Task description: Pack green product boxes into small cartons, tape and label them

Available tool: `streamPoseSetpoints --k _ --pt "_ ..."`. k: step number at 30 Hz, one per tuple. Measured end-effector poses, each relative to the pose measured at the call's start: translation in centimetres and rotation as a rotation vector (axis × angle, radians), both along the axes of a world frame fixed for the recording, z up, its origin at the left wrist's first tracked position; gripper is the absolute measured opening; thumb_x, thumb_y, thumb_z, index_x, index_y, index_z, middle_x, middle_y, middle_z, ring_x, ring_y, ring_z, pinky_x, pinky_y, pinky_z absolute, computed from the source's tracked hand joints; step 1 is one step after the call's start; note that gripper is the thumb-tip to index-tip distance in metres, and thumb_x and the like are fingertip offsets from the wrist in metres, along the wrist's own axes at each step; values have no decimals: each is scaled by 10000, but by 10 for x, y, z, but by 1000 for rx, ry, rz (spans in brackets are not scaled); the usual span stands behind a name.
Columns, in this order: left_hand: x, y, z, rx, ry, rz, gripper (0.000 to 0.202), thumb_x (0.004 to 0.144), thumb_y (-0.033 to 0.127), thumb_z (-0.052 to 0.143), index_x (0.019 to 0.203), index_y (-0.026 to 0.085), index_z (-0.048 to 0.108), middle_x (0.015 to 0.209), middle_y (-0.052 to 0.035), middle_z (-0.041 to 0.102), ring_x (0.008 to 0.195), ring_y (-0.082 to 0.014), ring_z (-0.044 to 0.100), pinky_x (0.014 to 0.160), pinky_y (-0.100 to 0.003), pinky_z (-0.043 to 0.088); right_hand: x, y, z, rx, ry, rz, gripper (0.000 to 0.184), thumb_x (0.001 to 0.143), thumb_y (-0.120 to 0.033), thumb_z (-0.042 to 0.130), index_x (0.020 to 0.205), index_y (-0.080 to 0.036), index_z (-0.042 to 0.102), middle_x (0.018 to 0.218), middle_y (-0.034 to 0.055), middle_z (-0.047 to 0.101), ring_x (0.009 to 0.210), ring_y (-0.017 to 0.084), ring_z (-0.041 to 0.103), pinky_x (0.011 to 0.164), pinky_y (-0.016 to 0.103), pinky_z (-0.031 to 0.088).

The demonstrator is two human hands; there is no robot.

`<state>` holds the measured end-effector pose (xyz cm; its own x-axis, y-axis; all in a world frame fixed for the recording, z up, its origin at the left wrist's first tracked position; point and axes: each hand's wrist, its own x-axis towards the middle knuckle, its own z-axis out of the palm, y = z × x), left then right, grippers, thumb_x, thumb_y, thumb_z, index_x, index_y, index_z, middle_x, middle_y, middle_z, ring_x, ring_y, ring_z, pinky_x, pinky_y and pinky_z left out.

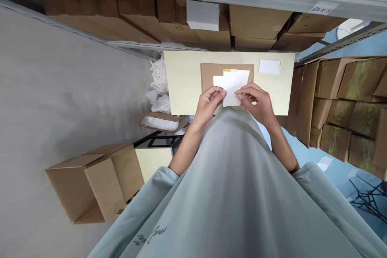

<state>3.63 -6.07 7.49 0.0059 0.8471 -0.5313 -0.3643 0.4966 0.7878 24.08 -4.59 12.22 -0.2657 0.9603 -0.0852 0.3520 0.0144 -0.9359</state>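
Observation:
My left hand [209,103] and my right hand [256,100] both pinch the lower edge of a white label sheet [235,84] with a small yellow mark at its top. The sheet hangs over a brown parcel [208,74] that lies flat on a pale yellow table [184,82]. A second smaller white piece [217,81] shows behind the sheet on its left side. Fingers of both hands are closed on the paper's edge.
A loose white label [269,66] lies on the table's far right. Shelves of cardboard boxes [256,22] stand behind. Stacked cartons [347,109] fill the right side. An open cardboard box [93,183] sits on the grey floor at left, with white packing scraps [159,84] beside the table.

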Motion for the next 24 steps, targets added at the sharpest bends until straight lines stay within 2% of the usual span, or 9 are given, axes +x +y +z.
streamPoseSetpoints --k 6,10,14,20,24 --pt "-5 -8 12 46 1 -47 415 784 517 1006 870 223 727 800 14 664 773 -140 625 766 -259 546 -22 -13 5 28 -127 -73 257 1091 -516 706 1098 -271 781 1048 31 768 766 147 670 711 292 616" --pt "-13 -11 13 50 -27 -31 420 794 520 1005 874 223 718 813 8 665 793 -149 640 781 -272 559 -16 -18 12 61 -135 -219 211 1077 -483 720 1115 -279 757 1053 22 777 760 143 687 711 290 614" --pt "-25 -14 12 37 -137 -24 456 774 541 1021 875 223 709 856 2 674 818 -150 670 814 -283 602 -3 -19 10 72 -141 -347 230 1082 -487 711 1198 -289 726 1079 25 792 757 146 699 692 295 608" --pt "-31 -18 11 27 -121 -58 454 817 563 993 882 230 692 860 -8 688 863 -183 731 812 -309 638 -4 -23 0 -30 -29 -247 400 1107 -584 655 1405 -317 669 1090 26 809 706 141 713 614 277 592" --pt "-27 -18 14 37 -121 -59 450 803 545 1008 866 227 696 851 2 677 840 -163 709 799 -287 615 -12 -25 -1 -138 70 -245 554 1043 -717 710 1453 -346 674 1037 8 811 637 141 705 552 277 581"
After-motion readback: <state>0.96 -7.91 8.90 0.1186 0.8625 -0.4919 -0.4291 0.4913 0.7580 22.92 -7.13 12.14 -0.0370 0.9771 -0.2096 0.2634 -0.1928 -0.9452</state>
